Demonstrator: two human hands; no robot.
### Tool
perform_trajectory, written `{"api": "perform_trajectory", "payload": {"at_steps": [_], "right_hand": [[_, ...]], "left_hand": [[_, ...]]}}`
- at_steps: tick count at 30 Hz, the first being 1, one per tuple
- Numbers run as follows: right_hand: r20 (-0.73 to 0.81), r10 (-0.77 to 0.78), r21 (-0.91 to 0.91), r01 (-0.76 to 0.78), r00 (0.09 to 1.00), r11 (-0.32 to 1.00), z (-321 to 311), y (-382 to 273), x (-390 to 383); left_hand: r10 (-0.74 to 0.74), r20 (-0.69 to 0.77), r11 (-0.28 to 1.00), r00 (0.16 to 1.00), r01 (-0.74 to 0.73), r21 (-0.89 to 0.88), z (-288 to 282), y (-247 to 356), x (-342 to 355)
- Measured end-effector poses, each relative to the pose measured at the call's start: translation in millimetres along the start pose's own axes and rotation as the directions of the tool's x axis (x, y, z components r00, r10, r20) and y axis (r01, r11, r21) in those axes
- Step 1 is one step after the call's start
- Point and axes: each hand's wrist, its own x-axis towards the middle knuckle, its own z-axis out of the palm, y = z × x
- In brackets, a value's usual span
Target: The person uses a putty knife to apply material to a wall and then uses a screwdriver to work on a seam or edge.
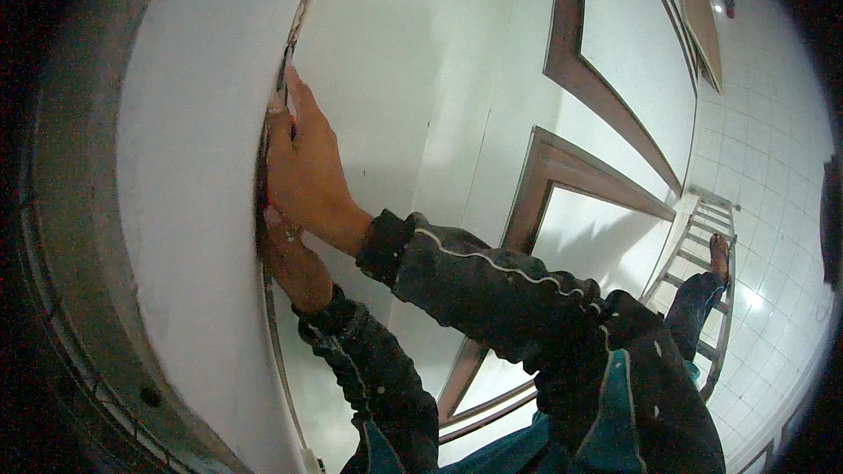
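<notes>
My right hand [307, 167] is closed around a slim tool [293, 123] with dark and reddish parts, its kind unclear. The tool's narrow end points up along a dark, rough-edged gap [307, 0] between a white wall face [198, 167] and a pale flat panel [386, 61]. Just below, my left hand [299, 268] lies against the same gap with its fingers curled. A bit of red shows between the two hands; whatever the left fingers grip is mostly hidden. Both forearms, in dark sleeves, come in from the lower right and bottom.
Brown-framed white panels [571, 167] run along the right. Beyond them, a metal ladder [702, 298] bears a bare foot [719, 254] and a dark trouser leg. White floor tiles [764, 184] lie far below. A grey ledge [61, 211] curves along the left.
</notes>
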Motion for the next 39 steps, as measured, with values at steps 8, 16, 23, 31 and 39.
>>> {"api": "perform_trajectory", "payload": {"at_steps": [8, 16, 23, 31, 39], "right_hand": [[0.044, -0.031, -0.018, 0.032, 0.999, 0.999, -1, 7, -5], [0.094, 0.009, 0.090, -0.018, 0.996, 0.996, -15, 10, -2], [0.088, -0.016, -0.028, 0.019, 0.996, 0.999, -22, 0, 1], [0.185, 0.084, -0.146, -0.057, 0.979, 0.988, -26, 4, 5], [0.042, 0.093, 0.112, -0.097, 0.995, 0.989, -12, -5, 19]], "left_hand": [[-0.328, 0.108, 0.934, 0.938, 0.339, -0.110, -4, -25, -8], [-0.071, 0.253, 0.997, 0.965, 0.064, 0.037, 2, -17, -7], [-0.261, 0.169, 0.661, 0.951, 0.303, -0.687, 21, 24, 5], [0.058, 0.130, 0.921, 0.990, -0.003, -0.389, 8, 16, -1], [0.050, 0.152, 0.941, 0.987, 0.005, -0.340, 18, 6, 2]]}}
